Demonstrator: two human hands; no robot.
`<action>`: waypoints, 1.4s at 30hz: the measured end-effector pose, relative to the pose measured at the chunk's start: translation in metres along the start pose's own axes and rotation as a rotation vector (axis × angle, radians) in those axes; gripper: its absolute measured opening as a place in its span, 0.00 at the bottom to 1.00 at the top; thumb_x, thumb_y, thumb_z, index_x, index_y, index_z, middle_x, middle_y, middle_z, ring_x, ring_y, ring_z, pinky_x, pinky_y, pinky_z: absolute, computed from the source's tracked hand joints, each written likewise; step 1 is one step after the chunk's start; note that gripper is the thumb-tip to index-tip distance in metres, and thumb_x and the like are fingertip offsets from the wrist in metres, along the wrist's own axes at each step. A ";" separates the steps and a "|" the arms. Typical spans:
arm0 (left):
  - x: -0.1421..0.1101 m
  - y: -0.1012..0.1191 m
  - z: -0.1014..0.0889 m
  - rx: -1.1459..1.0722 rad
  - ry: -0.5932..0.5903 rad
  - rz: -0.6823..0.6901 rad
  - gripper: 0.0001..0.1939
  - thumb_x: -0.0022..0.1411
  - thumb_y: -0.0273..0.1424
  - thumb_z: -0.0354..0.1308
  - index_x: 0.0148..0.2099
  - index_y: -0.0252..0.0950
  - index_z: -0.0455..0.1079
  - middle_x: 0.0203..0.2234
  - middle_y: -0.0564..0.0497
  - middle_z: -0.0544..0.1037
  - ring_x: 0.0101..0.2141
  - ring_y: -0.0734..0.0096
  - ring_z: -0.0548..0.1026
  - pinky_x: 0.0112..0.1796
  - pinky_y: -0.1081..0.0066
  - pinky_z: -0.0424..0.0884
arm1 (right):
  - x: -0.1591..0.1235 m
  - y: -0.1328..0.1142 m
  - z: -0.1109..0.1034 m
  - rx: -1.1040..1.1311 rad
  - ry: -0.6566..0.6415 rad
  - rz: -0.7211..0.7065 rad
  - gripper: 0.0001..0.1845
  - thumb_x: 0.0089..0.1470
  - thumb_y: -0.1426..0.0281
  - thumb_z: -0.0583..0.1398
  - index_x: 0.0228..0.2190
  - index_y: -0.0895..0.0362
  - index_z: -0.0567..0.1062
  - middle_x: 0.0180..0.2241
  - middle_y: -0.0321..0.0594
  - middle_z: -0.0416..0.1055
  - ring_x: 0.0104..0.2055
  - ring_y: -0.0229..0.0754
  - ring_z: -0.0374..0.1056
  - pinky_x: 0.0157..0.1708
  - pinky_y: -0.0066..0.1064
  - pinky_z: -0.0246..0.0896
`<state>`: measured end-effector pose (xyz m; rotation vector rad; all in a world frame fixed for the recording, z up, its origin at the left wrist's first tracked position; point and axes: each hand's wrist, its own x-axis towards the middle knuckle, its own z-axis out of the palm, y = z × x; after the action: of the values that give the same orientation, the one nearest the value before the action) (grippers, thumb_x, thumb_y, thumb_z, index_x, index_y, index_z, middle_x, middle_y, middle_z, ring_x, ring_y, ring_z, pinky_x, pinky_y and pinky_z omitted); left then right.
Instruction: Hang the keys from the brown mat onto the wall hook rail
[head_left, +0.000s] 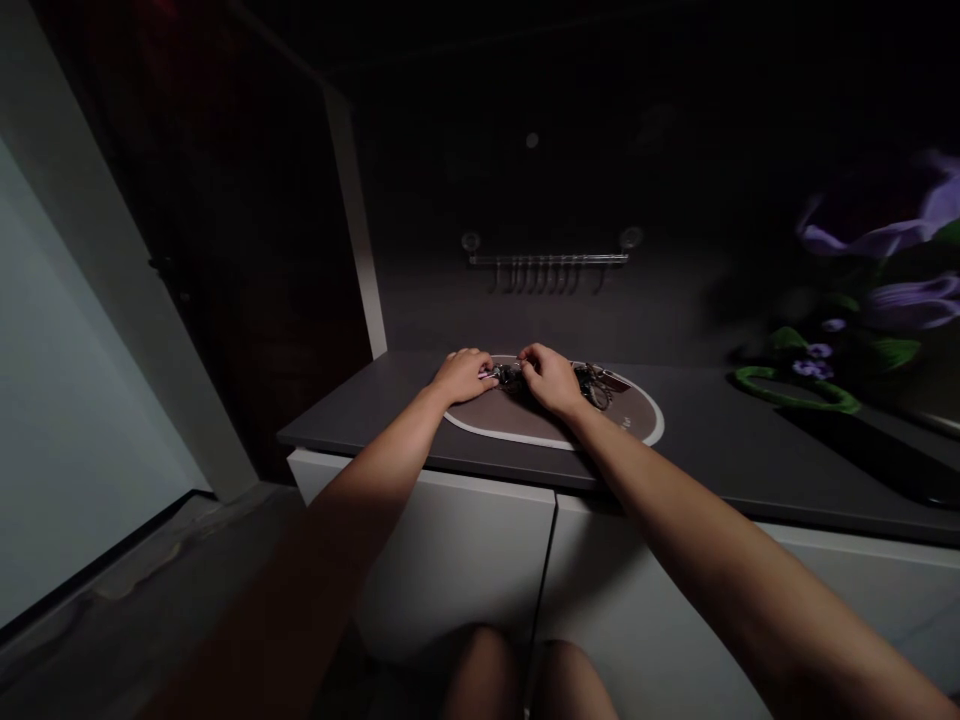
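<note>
Mat [510, 420] on counter [712, 450]; hook rail [540, 260] on wall [442, 310] behind.

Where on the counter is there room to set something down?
The counter looks bare left of the mat, and between it and the green ring. Crowded: the mat's middle, with left hand, right hand and dark clutter.

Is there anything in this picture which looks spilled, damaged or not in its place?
Nothing clearly stands out. The keys-like metal bunch lies loosely on the oval mat, but small damage cannot be judged in this dim light.
</note>
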<state>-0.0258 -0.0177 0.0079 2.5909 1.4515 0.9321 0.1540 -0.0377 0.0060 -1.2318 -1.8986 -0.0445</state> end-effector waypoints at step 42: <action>0.004 0.014 -0.002 0.196 0.386 0.204 0.16 0.63 0.35 0.41 0.44 0.35 0.67 0.37 0.46 0.71 0.40 0.68 0.67 0.42 0.69 0.62 | 0.007 -0.003 0.012 -0.011 0.076 -0.232 0.10 0.51 0.65 0.55 0.31 0.57 0.71 0.32 0.42 0.69 0.36 0.42 0.63 0.36 0.32 0.54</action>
<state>-0.0150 -0.0227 0.0161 2.8623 1.4341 1.4532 0.1435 -0.0287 0.0042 -0.9973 -1.9679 -0.2226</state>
